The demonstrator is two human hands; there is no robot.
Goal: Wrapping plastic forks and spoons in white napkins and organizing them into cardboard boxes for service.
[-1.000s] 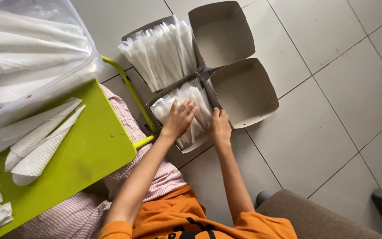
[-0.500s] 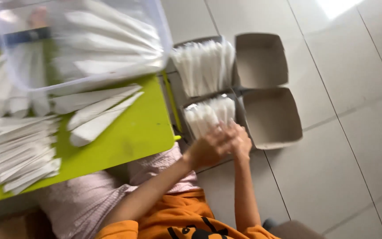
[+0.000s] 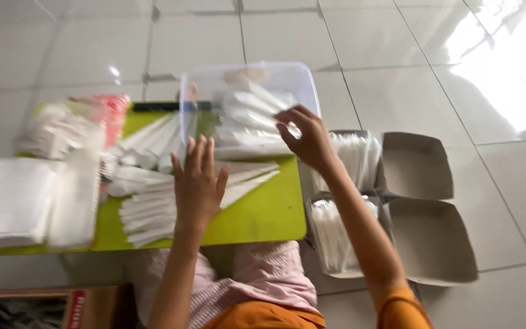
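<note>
My left hand point(image 3: 198, 183) hovers flat over the small green table point(image 3: 263, 216), fingers spread, above the white paper-wrapped packets point(image 3: 153, 210) lying there. It holds nothing. My right hand point(image 3: 307, 137) is raised at the near wall of a clear plastic tub point(image 3: 248, 106) filled with more white packets, fingers curled and apart, with nothing visibly held. Two open cardboard boxes point(image 3: 433, 244) on the floor at the right hold upright rows of white packets point(image 3: 333, 234).
A stack of white paper sheets point(image 3: 10, 201) lies at the table's left end, with a red and white pack point(image 3: 112, 116) behind it. A cardboard box point(image 3: 25, 307) sits at the bottom left. Pale tiled floor point(image 3: 397, 61) surrounds the table.
Both hands have left the near cardboard box on the floor and risen to the table. The view has swung left, so the table and tub are now central.
</note>
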